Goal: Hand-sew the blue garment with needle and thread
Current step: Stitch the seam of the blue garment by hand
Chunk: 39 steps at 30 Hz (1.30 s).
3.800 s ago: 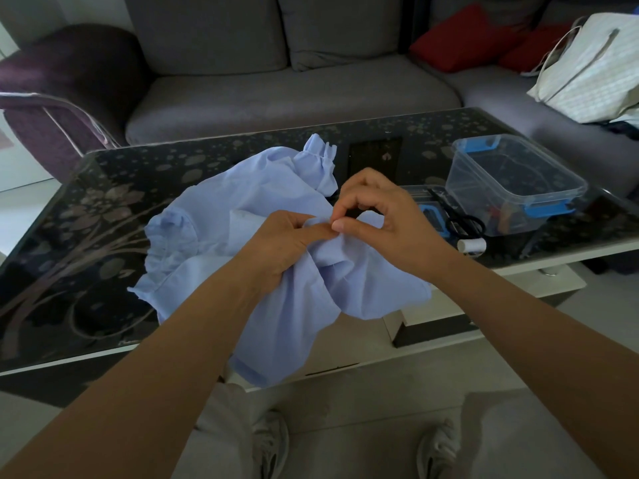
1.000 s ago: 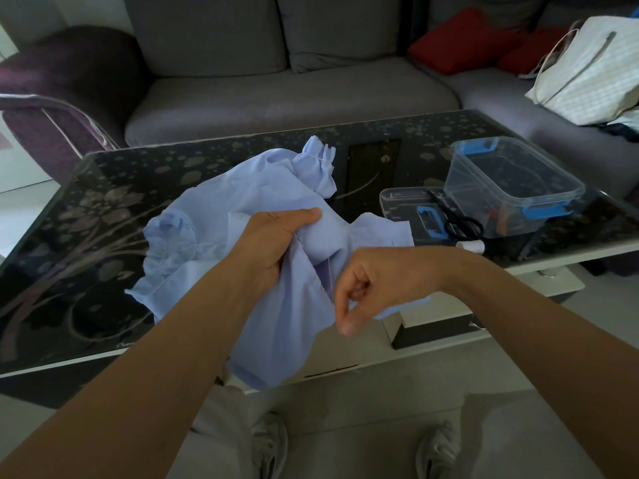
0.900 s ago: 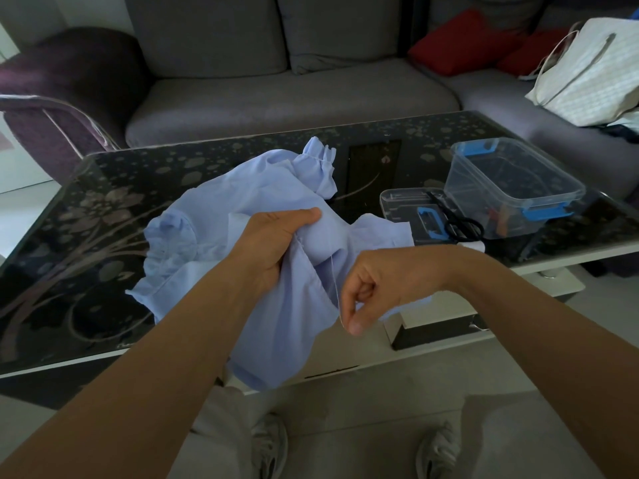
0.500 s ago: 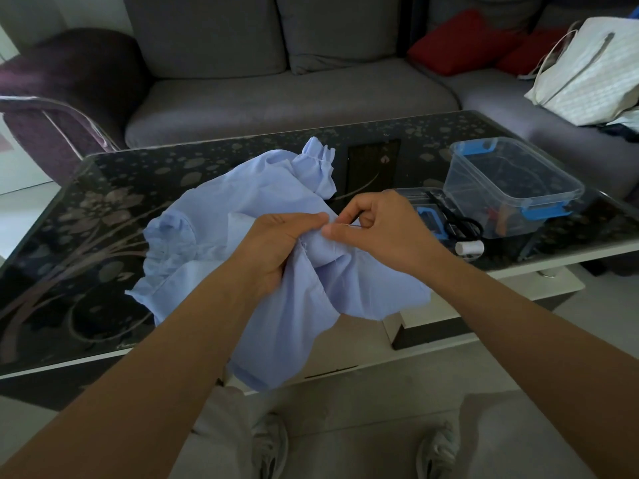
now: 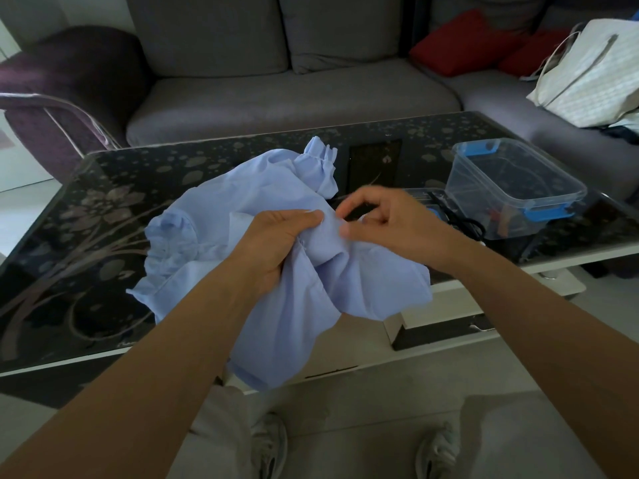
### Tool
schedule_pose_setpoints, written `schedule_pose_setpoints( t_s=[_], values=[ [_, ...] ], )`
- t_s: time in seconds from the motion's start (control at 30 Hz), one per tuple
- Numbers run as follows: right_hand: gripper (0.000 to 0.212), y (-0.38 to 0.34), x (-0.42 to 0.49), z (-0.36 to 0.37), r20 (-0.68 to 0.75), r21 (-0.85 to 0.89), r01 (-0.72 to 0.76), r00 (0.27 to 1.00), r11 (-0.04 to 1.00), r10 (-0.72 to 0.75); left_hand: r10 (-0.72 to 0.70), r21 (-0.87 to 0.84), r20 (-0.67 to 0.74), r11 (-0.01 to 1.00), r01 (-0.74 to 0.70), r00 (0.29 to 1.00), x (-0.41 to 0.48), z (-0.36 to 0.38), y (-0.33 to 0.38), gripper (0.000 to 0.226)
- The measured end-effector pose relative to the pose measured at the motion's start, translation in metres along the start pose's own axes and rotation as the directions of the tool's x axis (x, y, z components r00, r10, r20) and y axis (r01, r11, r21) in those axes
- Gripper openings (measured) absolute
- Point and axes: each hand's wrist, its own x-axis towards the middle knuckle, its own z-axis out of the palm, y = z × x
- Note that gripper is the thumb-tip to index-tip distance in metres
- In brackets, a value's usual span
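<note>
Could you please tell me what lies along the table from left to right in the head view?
blue garment → left hand, gripping it → right hand → scissors → clear plastic box with blue clips.

A home living room: grey sofa (image 5: 276,81), red cushions (image 5: 463,43), glass coffee table (image 5: 86,236).
</note>
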Motion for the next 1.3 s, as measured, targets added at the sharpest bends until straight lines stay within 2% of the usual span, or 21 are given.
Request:
schedule_pose_setpoints(
  t_s=[0.07, 0.1, 0.2, 0.3, 0.4, 0.5, 0.57, 0.63, 0.77, 0.93, 1.13, 1.2, 1.3],
  values=[
    [0.022, 0.003, 0.003, -0.001, -0.116, 0.041, -0.054, 0.992, 0.998, 0.058, 0.022, 0.037, 0.007, 0.999, -0.022, 1.0, -0.001, 0.001, 0.001, 0.021],
    [0.023, 0.003, 0.004, 0.0, -0.13, 0.051, -0.062, 0.989, 0.997, 0.068, 0.027, 0.06, 0.016, 0.998, -0.028, 1.0, -0.003, 0.002, 0.002, 0.018],
    [0.024, 0.002, 0.005, 0.008, -0.049, 0.074, -0.084, 0.995, 0.994, 0.088, 0.054, 0.151, 0.089, 0.986, -0.068, 0.995, -0.005, 0.001, 0.001, 0.021],
    [0.019, 0.003, 0.007, 0.012, 0.03, 0.01, -0.102, 0.994, 0.995, 0.102, 0.096, 0.255, 0.121, 0.959, -0.124, 0.988, -0.009, -0.001, 0.003, 0.023],
    [0.018, 0.008, 0.009, 0.009, -0.009, -0.021, -0.133, 0.991, 0.991, 0.133, 0.123, 0.426, 0.125, 0.889, -0.165, 0.985, -0.01, -0.005, 0.008, 0.013],
    [0.019, 0.015, 0.01, 0.006, -0.075, -0.035, -0.147, 0.987, 0.989, 0.144, 0.118, 0.55, 0.107, 0.82, -0.157, 0.987, -0.009, -0.012, 0.011, 0.026],
    [0.019, 0.018, 0.011, 0.005, -0.084, -0.046, -0.155, 0.985, 0.987, 0.15, 0.137, 0.593, 0.082, 0.789, -0.159, 0.987, -0.01, -0.017, 0.014, 0.022],
    [0.02, 0.019, 0.011, 0.006, -0.076, -0.049, -0.155, 0.986, 0.987, 0.151, 0.169, 0.601, 0.057, 0.781, -0.169, 0.984, -0.009, -0.02, 0.015, 0.015],
    [0.02, 0.018, 0.011, 0.005, -0.064, -0.027, -0.136, 0.989, 0.99, 0.134, 0.23, 0.524, -0.001, 0.829, -0.195, 0.973, -0.006, -0.022, 0.011, 0.019],
    [0.023, 0.016, 0.009, 0.005, -0.058, 0.034, -0.124, 0.99, 0.992, 0.125, 0.266, 0.436, 0.024, 0.864, -0.25, 0.964, -0.005, -0.012, 0.009, 0.019],
    [0.018, 0.005, 0.002, 0.0, -0.004, 0.148, -0.124, 0.992, 0.981, 0.126, 0.159, 0.289, -0.134, 0.95, -0.115, 0.978, -0.002, -0.001, 0.006, 0.022],
    [0.017, 0.002, -0.001, 0.0, 0.016, 0.169, -0.122, 0.993, 0.978, 0.121, 0.194, 0.246, -0.1, 0.955, -0.165, 0.976, -0.002, -0.001, 0.005, 0.028],
    [0.016, 0.0, -0.003, -0.001, 0.022, 0.196, -0.117, 0.993, 0.974, 0.115, 0.224, 0.275, 0.0, 0.937, -0.215, 0.975, -0.003, -0.005, 0.004, 0.034]
  ],
)
